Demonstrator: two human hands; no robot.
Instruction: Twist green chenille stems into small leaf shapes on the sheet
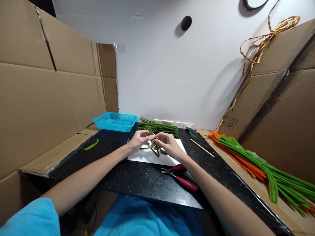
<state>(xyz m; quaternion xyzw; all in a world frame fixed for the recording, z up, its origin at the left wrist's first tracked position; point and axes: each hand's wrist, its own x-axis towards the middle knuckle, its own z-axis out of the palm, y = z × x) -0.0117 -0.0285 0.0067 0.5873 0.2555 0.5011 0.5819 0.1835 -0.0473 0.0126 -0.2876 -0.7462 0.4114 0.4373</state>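
Both of my hands meet over a white sheet (140,158) on the black speckled table. Between the fingertips of my left hand (139,141) and my right hand (169,145) is a thin green pipe cleaner (149,129), bent into a narrow loop at its upper end. Each hand pinches it; the fingers partly cover its middle. Several short green pieces (154,151) show under the hands, and I cannot tell whether some join the held one. Below my right wrist lie red-handled pliers (186,183) with their jaws apart.
Behind my hands lies a bundle of dark green stems (159,127), beside a blue basket (115,126). A wooden stick (202,147) lies right, a green strip (91,145) left. Green pipe cleaners (261,164) and orange ones (242,163) rest on cardboard at right. Cardboard walls (49,111) flank the table.
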